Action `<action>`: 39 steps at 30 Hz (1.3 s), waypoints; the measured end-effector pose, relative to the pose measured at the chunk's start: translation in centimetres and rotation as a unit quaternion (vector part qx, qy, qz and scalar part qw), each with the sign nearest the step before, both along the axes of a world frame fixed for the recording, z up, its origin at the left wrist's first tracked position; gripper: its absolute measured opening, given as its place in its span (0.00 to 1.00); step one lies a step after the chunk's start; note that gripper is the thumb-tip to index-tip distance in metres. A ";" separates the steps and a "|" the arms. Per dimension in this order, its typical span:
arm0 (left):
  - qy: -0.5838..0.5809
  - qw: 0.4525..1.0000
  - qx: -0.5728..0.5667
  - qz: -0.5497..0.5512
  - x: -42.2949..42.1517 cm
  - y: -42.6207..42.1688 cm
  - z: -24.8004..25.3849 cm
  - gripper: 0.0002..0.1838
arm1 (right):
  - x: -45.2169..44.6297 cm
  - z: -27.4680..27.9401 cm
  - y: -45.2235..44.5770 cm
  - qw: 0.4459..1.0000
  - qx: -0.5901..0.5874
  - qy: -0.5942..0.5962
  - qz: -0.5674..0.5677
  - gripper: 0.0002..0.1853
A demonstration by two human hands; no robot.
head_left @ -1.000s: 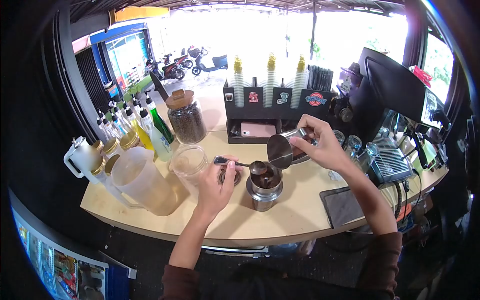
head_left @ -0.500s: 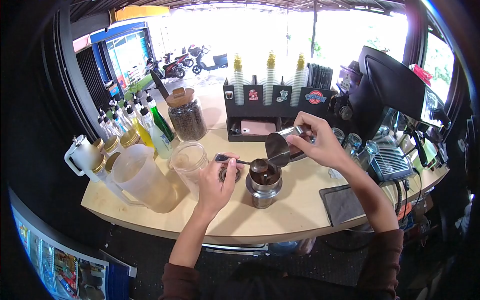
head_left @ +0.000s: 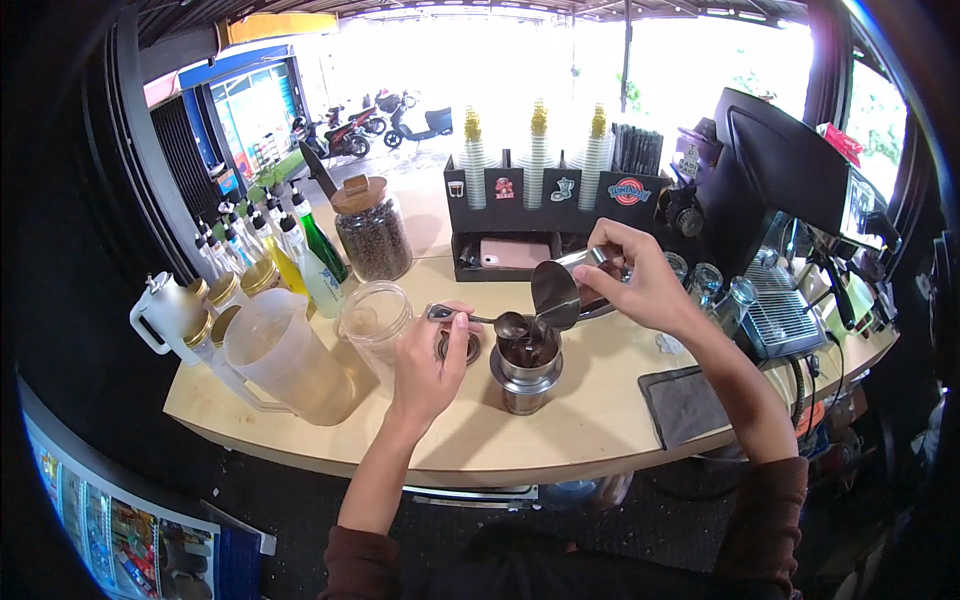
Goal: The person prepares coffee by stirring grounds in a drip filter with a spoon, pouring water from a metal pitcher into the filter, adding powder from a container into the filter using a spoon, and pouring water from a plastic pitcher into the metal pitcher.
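Observation:
My left hand (head_left: pixel 425 362) is closed around the handle of a metal spoon (head_left: pixel 511 325), whose bowl hangs over a metal drip coffee filter (head_left: pixel 527 378). Dark liquid or coffee fills the filter's upper part, and the filter stands on a small cup (head_left: pixel 522 404). My right hand (head_left: pixel 638 282) grips a steel pitcher (head_left: pixel 555 294) tilted left, its lip right above the filter beside the spoon. Whether liquid is running from the lip is hard to make out. Behind my left hand lie a small round metal lid (head_left: pixel 459 346) and an open clear jar (head_left: pixel 376 318).
A plastic jug (head_left: pixel 270 350) and pump bottles (head_left: pixel 320 235) stand left, near a coffee-bean jar (head_left: pixel 373 235). At the back is a black cup organizer (head_left: pixel 545 212) with a phone. Glasses (head_left: pixel 738 300), a dark cloth (head_left: pixel 685 407) and an espresso machine (head_left: pixel 785 320) are right.
The spoon has shifted slightly left, and its bowl looks more tilted. The pitcher stays tilted over the filter, with my right hand nearly unmoved.

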State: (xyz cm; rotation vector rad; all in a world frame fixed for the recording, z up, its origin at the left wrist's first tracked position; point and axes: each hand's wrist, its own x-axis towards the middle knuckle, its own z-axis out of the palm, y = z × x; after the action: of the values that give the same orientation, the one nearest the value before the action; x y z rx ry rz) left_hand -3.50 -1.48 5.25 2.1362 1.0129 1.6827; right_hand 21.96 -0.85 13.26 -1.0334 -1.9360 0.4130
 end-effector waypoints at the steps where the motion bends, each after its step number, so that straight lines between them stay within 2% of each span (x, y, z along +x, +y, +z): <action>1: 0.005 1.000 -0.004 0.006 -0.1 0.1 0.1 0.08 | 0.1 -0.1 0.1 1.000 0.019 -0.007 0.001 0.14; 7: 0.011 0.999 -0.002 0.035 -0.9 0.1 0.7 0.07 | 0.3 -0.2 0.1 0.999 -0.030 0.014 -0.003 0.12; 14: 0.013 0.999 0.005 0.049 -1.8 -0.4 1.2 0.07 | -0.3 0.0 0.6 1.000 0.014 -0.017 0.001 0.12; 20: 0.015 0.998 0.008 0.059 -2.4 -0.8 1.4 0.07 | -1.5 0.2 0.7 0.999 -0.043 0.019 0.010 0.12; 22: 0.014 0.998 0.007 0.059 -2.5 -0.8 1.3 0.07 | -1.7 0.3 0.8 1.000 0.001 -0.025 -0.008 0.12; 32: 0.020 0.998 0.013 0.059 -2.8 -0.9 1.2 0.07 | -1.3 0.3 1.0 0.999 -0.003 -0.026 -0.021 0.12; 34: 0.022 0.998 0.011 0.057 -2.7 -0.9 1.2 0.07 | -1.0 0.0 1.1 0.999 0.039 -0.021 -0.020 0.14; 39: 0.024 0.998 0.014 0.052 -2.2 -0.8 1.3 0.07 | -0.2 0.1 0.7 0.998 0.041 -0.023 -0.033 0.14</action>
State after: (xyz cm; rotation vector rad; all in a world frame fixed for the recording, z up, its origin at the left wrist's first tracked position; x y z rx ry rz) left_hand -5.70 -2.33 6.59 2.1860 1.1401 1.7083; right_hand 21.78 -0.11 13.31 -1.0577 -1.9375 0.2740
